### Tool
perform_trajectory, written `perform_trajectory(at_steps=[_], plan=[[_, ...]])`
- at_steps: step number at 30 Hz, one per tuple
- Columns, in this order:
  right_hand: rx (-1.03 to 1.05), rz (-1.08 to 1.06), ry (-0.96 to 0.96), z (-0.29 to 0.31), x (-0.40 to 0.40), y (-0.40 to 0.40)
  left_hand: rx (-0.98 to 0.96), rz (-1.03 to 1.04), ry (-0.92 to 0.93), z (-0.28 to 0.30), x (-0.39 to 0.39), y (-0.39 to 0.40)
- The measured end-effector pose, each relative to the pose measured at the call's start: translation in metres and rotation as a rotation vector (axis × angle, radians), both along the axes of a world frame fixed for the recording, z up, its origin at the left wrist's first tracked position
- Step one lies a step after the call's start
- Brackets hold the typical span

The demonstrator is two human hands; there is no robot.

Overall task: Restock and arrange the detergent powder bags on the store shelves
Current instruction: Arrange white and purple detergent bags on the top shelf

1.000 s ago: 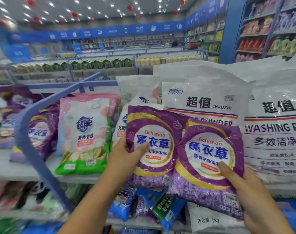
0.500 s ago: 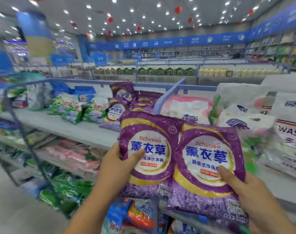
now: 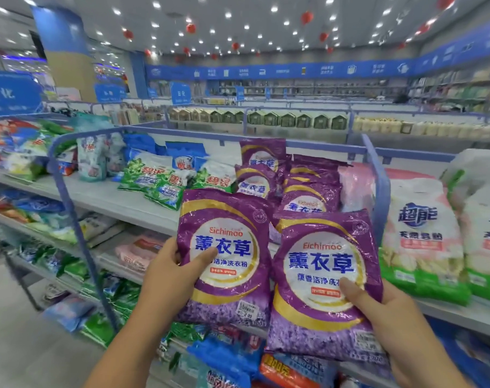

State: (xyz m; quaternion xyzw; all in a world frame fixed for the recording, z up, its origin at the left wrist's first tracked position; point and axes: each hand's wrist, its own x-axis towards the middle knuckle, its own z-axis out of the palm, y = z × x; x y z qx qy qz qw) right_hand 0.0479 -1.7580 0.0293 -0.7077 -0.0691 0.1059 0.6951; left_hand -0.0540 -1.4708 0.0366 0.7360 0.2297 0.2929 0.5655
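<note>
Left hand [image 3: 171, 271] pinches one glossy purple plastic detergent bag [image 3: 224, 256] at its side edge, thumb on the label; right hand [image 3: 378, 309] grasps a second, matching purple bag [image 3: 322, 281] the same way. Both bags hang in front of the stack of purple bags [image 3: 288, 180] on the grey shelf [image 3: 120, 203]. Risk: the slick film may slip from these one-edge grips, or hasty placement may topple the stack, which leans beside the blue metal divider rail [image 3: 378, 186].

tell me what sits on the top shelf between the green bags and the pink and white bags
In the head view, a cluster of purple lavender bags sits between the green bags and the pink and white bags, with a blue divider rail on its right.
</note>
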Motion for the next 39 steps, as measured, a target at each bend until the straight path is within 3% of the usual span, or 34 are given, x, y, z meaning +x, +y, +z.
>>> perform_trajectory(at_steps=[7, 13, 23, 31, 35, 37, 39], plan=[[-0.035, -0.051, -0.098, 0.001, 0.057, 0.047, 0.02, 0.007, -0.008, 0.001, 0.066, 0.052], [0.053, -0.13, -0.046, -0.007, 0.105, 0.078, 0.045, -0.023, -0.015, 0.011, 0.13, 0.087], [0.105, -0.291, -0.022, -0.006, 0.141, 0.108, 0.101, -0.243, 0.049, -0.002, 0.274, 0.126], [0.087, -0.381, -0.05, -0.005, 0.163, 0.166, 0.364, -0.098, 0.21, -0.037, 0.321, 0.133], [0.114, -0.312, -0.07, -0.001, 0.168, 0.209, 0.866, -0.06, 0.387, -0.036, 0.319, 0.158], [0.047, -0.285, -0.066, -0.004, 0.172, 0.236, 0.67, -0.23, 0.36, -0.042, 0.328, 0.182], [-0.115, -0.333, -0.119, -0.012, 0.178, 0.266, 0.314, -0.359, 0.36, -0.042, 0.335, 0.207]])
